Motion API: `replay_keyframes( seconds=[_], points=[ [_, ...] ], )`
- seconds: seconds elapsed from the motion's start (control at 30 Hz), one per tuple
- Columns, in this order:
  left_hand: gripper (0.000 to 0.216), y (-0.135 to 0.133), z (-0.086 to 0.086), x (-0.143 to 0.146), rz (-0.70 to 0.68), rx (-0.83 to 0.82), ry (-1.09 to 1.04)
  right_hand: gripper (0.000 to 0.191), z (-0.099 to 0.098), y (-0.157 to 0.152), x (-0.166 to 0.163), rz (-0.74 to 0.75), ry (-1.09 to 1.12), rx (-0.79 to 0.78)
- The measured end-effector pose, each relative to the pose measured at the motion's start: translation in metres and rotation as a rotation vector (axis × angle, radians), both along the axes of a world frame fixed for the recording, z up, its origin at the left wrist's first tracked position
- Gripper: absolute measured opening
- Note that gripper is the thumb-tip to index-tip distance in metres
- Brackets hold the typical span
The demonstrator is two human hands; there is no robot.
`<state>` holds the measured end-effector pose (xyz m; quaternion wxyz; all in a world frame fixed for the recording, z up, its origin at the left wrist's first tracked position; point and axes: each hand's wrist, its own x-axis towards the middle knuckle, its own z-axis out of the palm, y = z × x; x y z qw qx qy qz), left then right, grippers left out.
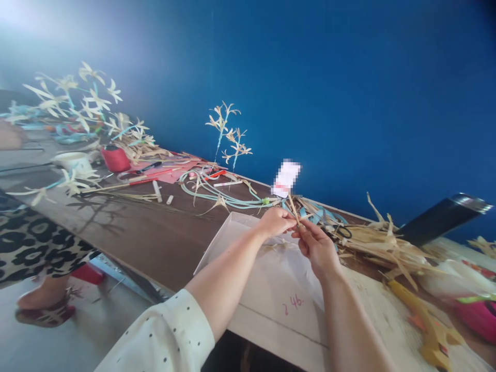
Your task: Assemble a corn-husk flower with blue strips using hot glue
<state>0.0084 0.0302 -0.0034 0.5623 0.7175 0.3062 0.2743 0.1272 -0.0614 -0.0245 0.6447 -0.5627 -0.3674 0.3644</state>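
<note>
Straw strip was pinched between the left hand and right hand, each grip closed on it, above the tabletop. It looked light, dry and brittle, best held near its base.

My left arm wears a cream sleeve with small dark dots, ending near the elbow; my right forearm is bare.

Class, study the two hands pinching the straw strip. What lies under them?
Under the left hand and right hand, pinching the straw strip, lies a white box with pink digits on it. The hands and forearms cover part of its floor; anything there is hidden.
</note>
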Motion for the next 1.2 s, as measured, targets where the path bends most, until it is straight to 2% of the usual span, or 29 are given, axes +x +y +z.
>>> replay_keyframes(
  seconds=[0.13, 0.23, 0.33, 0.43, 0.53, 0.63, 0.7, 0.77, 0.87, 0.93, 1.0, 1.1, 1.2],
  points=[
    [0.022, -0.001, -0.002, 0.002, 0.047, 0.148, 0.061, 0.054, -0.003, 0.002, -0.001, -0.073, -0.127, -0.001],
    [0.018, -0.002, -0.002, 0.004, 0.124, 0.22, 0.1, 0.049, -0.003, 0.002, -0.002, -0.146, -0.345, -0.013],
    [0.018, -0.004, -0.003, 0.006, 0.186, 0.181, 0.116, 0.045, -0.003, 0.001, -0.001, -0.216, -0.565, -0.023],
    [0.021, -0.005, -0.002, 0.008, 0.157, 0.099, 0.117, 0.045, -0.005, 0.002, 0.003, -0.306, -0.676, -0.043],
    [0.019, -0.004, -0.003, 0.008, 0.123, 0.034, 0.107, 0.044, -0.008, 0.003, 0.009, -0.418, -0.685, -0.063],
    [0.019, 0.0, -0.005, 0.009, 0.166, -0.008, 0.121, 0.049, -0.006, 0.003, 0.014, -0.501, -0.442, -0.008],
    [0.022, 0.003, -0.007, 0.009, 0.2, -0.036, 0.116, 0.057, -0.004, 0.002, 0.014, -0.442, -0.182, 0.075],
    [0.023, 0.004, -0.009, 0.009, 0.202, -0.053, 0.099, 0.064, -0.001, 0.001, 0.011, -0.273, 0.018, 0.12],
    [0.021, 0.002, -0.008, 0.008, 0.16, -0.026, 0.066, 0.063, 0.0, 0.001, 0.004, 0.001, 0.121, 0.049],
    [0.019, 0.001, -0.006, 0.007, 0.145, 0.02, 0.059, 0.061, -0.002, 0.002, 0.002, 0.089, 0.111, -0.006],
    [0.018, -0.001, -0.003, 0.006, 0.149, 0.068, 0.083, 0.06, -0.004, 0.003, 0.002, 0.083, 0.072, -0.027],
    [0.018, -0.001, -0.001, 0.005, 0.16, 0.139, 0.146, 0.057, -0.007, 0.004, 0.001, -0.021, -0.047, -0.036],
    [0.019, -0.001, -0.003, 0.006, 0.202, 0.18, 0.195, 0.048, -0.006, 0.004, -0.002, -0.134, -0.322, -0.048]
  ],
)
